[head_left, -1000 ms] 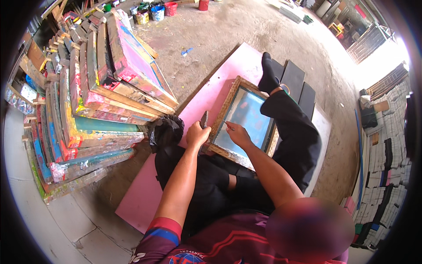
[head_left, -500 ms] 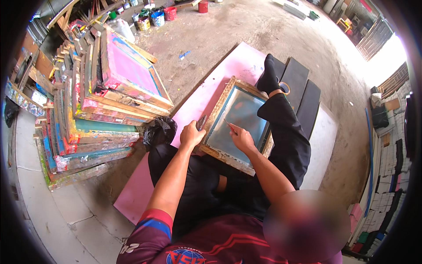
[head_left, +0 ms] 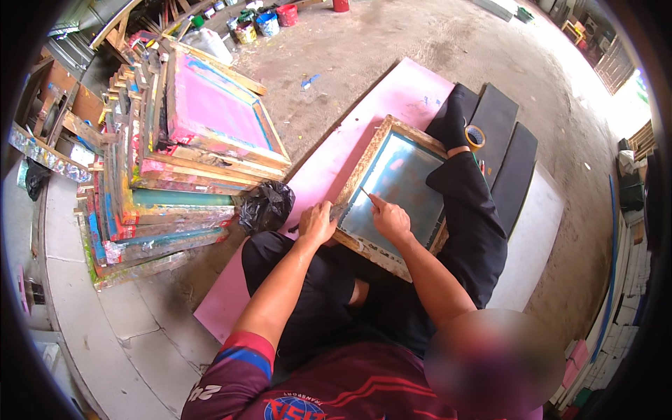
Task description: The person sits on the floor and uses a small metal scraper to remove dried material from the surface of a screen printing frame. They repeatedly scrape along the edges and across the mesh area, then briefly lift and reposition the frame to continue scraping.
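A wooden silk-screen frame (head_left: pixel 369 153) with bluish mesh (head_left: pixel 406 175) lies tilted across my lap, beside my outstretched leg. My right hand (head_left: pixel 392 220) is closed round a slim, dark pen-like tool (head_left: pixel 365 192) whose tip points at the mesh's left side; whether it touches I cannot tell. At the frame's lower left edge, my left hand (head_left: pixel 318 224) is closed on a small dark grey object (head_left: pixel 339 210), mostly covered by the fingers. Its kind cannot be made out.
Stacked paint-stained screen frames (head_left: pixel 182 199) stand at the left, beside a black plastic bag (head_left: pixel 267 206). Under me lies a pink board (head_left: pixel 402 87). Dark padded panels (head_left: pixel 493 122) and a roll of tape (head_left: pixel 475 137) are beyond my foot. Paint buckets (head_left: pixel 267 24) stand far off.
The view has shifted, so the surroundings sit farther right. My right hand's tool now points nearer the frame's left side. My left hand has turned slightly, its dark object lying lower against the frame.
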Demonstrator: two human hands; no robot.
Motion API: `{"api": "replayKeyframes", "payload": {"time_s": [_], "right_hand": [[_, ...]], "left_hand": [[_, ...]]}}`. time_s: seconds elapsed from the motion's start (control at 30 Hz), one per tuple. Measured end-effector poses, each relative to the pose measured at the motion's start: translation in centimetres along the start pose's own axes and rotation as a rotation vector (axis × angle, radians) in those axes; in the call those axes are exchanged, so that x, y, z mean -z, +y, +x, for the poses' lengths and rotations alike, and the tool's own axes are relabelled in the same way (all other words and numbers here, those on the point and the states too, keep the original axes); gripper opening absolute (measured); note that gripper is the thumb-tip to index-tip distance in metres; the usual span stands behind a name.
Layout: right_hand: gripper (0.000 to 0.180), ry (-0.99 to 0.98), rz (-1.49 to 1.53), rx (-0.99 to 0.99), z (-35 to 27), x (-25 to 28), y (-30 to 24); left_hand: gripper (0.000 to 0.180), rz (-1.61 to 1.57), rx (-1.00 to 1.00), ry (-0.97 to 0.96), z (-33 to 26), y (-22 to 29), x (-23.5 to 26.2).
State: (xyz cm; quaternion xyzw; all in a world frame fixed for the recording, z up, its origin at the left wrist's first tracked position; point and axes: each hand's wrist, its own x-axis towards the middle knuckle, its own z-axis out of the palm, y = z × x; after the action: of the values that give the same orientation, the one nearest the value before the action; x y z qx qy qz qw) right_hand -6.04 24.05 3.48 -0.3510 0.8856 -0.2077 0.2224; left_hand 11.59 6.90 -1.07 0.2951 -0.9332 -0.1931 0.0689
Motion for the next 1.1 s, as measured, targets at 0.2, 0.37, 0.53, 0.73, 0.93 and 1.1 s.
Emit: {"api": "replayKeyframes", "payload": {"time_s": [0.2,0.37,0.53,0.73,0.93,1.1], "right_hand": [[0.042,-0.009,-0.068,0.046,2.6,-0.6,-1.6],[0.042,-0.045,-0.125,0.029,3.4,-0.8,-1.2],[0.041,-0.056,-0.166,0.006,3.7,-0.8,-1.8],[0.044,-0.056,-0.203,0.041,3.7,-0.3,-2.0],[0.056,-0.126,-0.278,0.077,4.1,-0.7,-2.3],[0.047,-0.136,-0.420,0.032,4.2,-2.0,-2.4]], "left_hand": [[0.053,-0.009,0.048,-0.009,0.1,-1.9,-4.1],[0.043,-0.016,0.090,-0.094,0.7,-1.0,-4.1],[0.046,-0.100,0.142,-0.136,1.1,-0.3,-2.4],[0.043,-0.117,0.145,-0.172,1.5,-0.3,-2.0],[0.043,-0.132,0.140,-0.198,1.5,-0.4,-2.1],[0.034,-0.140,0.095,-0.140,1.6,-0.3,-2.1]]}}
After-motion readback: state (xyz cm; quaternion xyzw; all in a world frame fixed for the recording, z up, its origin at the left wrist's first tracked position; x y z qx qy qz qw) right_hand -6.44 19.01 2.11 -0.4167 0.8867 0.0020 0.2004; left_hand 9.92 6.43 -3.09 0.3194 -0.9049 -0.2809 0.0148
